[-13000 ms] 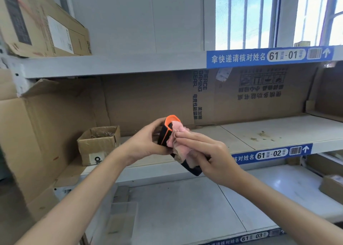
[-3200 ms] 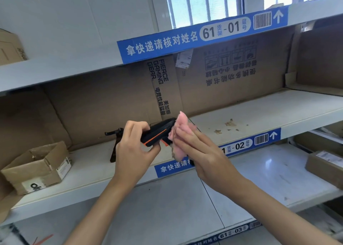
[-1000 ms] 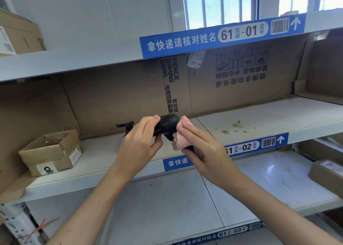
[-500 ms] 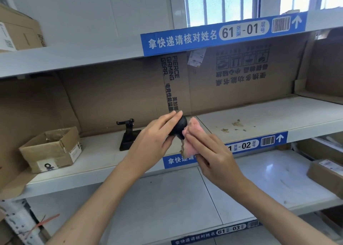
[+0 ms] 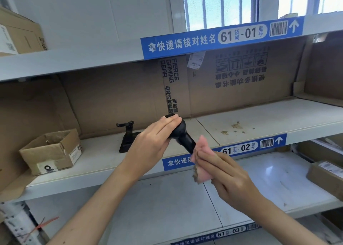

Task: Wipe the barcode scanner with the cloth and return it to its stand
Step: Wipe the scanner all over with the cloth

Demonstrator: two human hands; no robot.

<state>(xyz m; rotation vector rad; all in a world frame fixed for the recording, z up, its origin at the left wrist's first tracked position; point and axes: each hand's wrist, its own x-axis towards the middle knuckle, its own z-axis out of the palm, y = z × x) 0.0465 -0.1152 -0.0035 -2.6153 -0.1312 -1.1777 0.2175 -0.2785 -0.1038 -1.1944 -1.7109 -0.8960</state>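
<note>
Two bare forearms, no sleeves, unadorned fingers (image 5: 168, 123)

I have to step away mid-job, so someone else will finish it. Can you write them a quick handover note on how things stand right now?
Left hand: gripping the head of the barcode scanner, held in the air in front of the middle shelf.
Right hand: holding the pink cloth, pressed around the scanner's handle end.
Stand: empty, upright on the middle shelf, left of the scanner, beside the small open box.
Done: scanner is off its stand and wiping is under way.
Left: finish wiping, then seat the scanner on the stand.
</note>
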